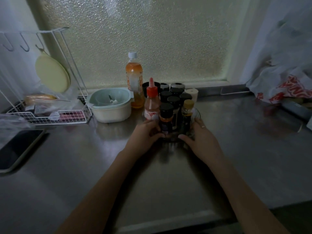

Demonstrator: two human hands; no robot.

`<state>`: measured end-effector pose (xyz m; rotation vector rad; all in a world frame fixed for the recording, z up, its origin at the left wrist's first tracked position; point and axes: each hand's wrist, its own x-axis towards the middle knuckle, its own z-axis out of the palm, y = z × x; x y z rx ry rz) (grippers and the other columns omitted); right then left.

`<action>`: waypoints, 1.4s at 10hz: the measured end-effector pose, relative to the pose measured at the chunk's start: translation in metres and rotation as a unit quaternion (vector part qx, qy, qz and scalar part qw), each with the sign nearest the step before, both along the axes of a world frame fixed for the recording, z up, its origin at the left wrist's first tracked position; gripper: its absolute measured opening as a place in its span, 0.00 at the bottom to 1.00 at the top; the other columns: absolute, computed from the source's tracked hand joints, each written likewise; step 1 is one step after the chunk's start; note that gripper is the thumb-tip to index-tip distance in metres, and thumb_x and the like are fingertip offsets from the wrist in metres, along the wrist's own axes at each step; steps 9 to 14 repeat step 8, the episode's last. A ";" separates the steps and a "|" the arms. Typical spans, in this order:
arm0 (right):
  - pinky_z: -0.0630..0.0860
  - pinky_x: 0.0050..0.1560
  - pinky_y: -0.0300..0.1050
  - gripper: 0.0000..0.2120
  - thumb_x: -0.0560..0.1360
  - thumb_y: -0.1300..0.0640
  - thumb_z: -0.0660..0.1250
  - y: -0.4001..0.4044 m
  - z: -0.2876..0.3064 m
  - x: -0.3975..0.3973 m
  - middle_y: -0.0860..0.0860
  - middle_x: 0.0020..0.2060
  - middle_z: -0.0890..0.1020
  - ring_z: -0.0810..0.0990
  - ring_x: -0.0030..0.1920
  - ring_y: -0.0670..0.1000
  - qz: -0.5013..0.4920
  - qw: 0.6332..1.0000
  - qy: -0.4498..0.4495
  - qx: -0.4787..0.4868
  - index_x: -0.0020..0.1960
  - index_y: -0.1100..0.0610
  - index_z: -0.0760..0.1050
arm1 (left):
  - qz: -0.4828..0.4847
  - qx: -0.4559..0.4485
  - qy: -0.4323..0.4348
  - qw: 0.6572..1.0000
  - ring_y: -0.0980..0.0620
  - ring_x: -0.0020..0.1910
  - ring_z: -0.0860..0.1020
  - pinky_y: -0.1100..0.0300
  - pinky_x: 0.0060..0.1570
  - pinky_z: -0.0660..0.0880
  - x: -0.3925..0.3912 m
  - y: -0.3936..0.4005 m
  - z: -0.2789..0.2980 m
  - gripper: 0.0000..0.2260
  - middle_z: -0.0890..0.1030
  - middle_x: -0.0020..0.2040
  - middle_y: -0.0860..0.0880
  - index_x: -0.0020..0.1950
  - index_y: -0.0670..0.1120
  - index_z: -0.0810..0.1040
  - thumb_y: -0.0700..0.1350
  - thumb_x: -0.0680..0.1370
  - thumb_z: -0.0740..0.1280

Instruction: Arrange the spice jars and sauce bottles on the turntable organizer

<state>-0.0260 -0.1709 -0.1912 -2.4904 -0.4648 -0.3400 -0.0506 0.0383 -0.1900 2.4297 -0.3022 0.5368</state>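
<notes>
Both our left hand (146, 132) and right hand (199, 137) held the sides of the clear turntable (196, 114). It sat on the metal counter (236, 141). Jars (166, 119) and a red-capped sauce bottle (151, 103) stood packed on it.

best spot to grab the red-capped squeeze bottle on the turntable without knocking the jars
Grip the red-capped clear squeeze bottle at its narrow shoulder just under the cap, coming from above and the left. It stands upright at the clear turntable's left edge, taller than the black-lidded jars packed on its right.
</notes>
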 end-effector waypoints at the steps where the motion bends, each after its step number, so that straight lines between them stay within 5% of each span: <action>1: 0.71 0.60 0.49 0.29 0.75 0.46 0.67 0.005 0.004 0.029 0.58 0.69 0.67 0.70 0.67 0.59 0.002 1.000 0.020 -0.011 0.69 0.60 0.65 | 0.027 -0.005 0.000 1.000 0.53 0.41 0.73 0.64 0.40 0.66 0.023 -0.004 0.001 0.08 0.75 0.43 0.49 0.43 0.40 0.79 0.42 0.70 0.74; 4: 0.61 0.69 0.57 0.30 0.77 0.44 0.61 0.017 -0.011 0.085 0.58 0.71 0.65 0.64 0.70 0.59 -0.019 0.999 0.012 -0.039 0.72 0.60 0.61 | 0.070 -0.029 -0.005 0.997 0.53 0.42 0.75 0.64 0.43 0.69 0.069 0.000 -0.005 0.08 0.80 0.45 0.46 0.44 0.42 0.80 0.45 0.70 0.74; 6: 0.49 0.73 0.62 0.34 0.76 0.40 0.61 0.011 -0.005 0.093 0.53 0.76 0.59 0.51 0.77 0.53 -0.014 0.997 0.059 -0.049 0.74 0.57 0.56 | 0.100 -0.013 -0.033 0.994 0.53 0.43 0.79 0.54 0.43 0.78 0.061 -0.002 -0.002 0.11 0.82 0.44 0.51 0.47 0.49 0.79 0.53 0.70 0.72; 7: 0.49 0.73 0.63 0.37 0.74 0.41 0.65 0.010 -0.004 0.091 0.53 0.75 0.61 0.55 0.77 0.54 -0.010 0.998 0.063 -0.013 0.75 0.56 0.54 | 0.102 -0.004 -0.093 0.990 0.53 0.41 0.80 0.57 0.40 0.77 0.049 -0.006 0.010 0.17 0.81 0.47 0.51 0.55 0.51 0.74 0.58 0.71 0.64; 8: 0.66 0.68 0.56 0.30 0.70 0.47 0.72 0.008 0.005 0.091 0.52 0.64 0.75 0.72 0.66 0.54 -0.007 0.990 0.042 0.133 0.67 0.52 0.64 | 0.069 -0.108 -0.223 0.966 0.54 0.32 0.75 0.59 0.32 0.72 0.043 -0.014 0.039 0.13 0.77 0.40 0.53 0.51 0.46 0.72 0.54 0.73 0.63; 14: 0.66 0.68 0.56 0.30 0.70 0.47 0.72 0.008 0.005 0.091 0.52 0.64 0.75 0.72 0.66 0.54 -0.007 0.990 0.042 0.133 0.67 0.52 0.64 | 0.069 -0.108 -0.223 0.966 0.54 0.32 0.75 0.59 0.32 0.72 0.043 -0.014 0.039 0.13 0.77 0.40 0.53 0.51 0.46 0.72 0.54 0.73 0.63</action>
